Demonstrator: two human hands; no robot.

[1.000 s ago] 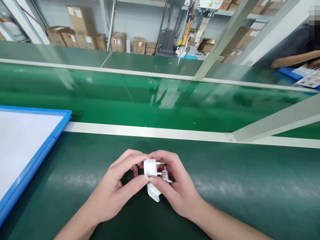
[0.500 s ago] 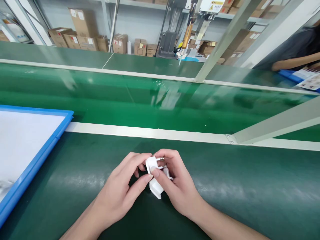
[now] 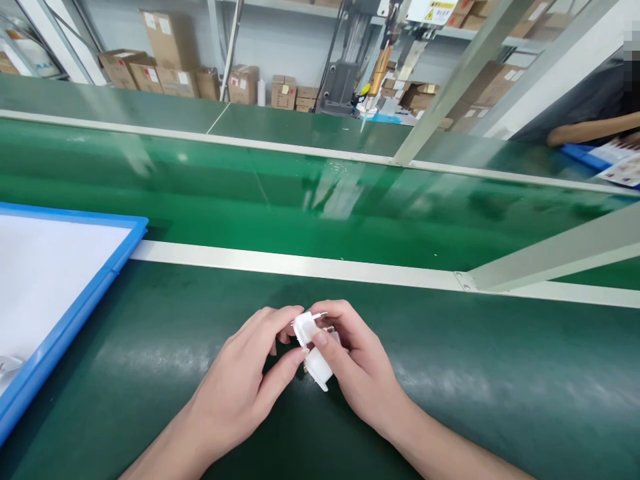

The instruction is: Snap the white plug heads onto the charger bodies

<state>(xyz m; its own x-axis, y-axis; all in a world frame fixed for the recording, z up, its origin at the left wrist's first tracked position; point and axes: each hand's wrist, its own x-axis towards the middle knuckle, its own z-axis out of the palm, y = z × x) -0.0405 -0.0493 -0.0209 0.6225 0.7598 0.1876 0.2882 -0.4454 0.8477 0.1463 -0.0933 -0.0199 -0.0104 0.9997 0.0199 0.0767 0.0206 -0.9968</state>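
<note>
Snugly, fingers (image 3: 281,320) around white plugs (image 3: 305,327).

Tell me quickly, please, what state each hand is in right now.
Left hand: closed, pinching the upper white plug piece between thumb and fingertips.
Right hand: closed, holding the lower white plug piece.

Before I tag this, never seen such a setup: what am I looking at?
No machine is doing the handling: these are a person's bare hands, seen from a camera worn on the head, looking forward and down. The left hand and right hand hold small white plug-like pieces with metal pins; fingers hide too much to count them. Below is a dark green worktop. On the left lies a blue-rimmed tray. Beyond stand cardboard boxes; at upper right, another person's arm.
</note>
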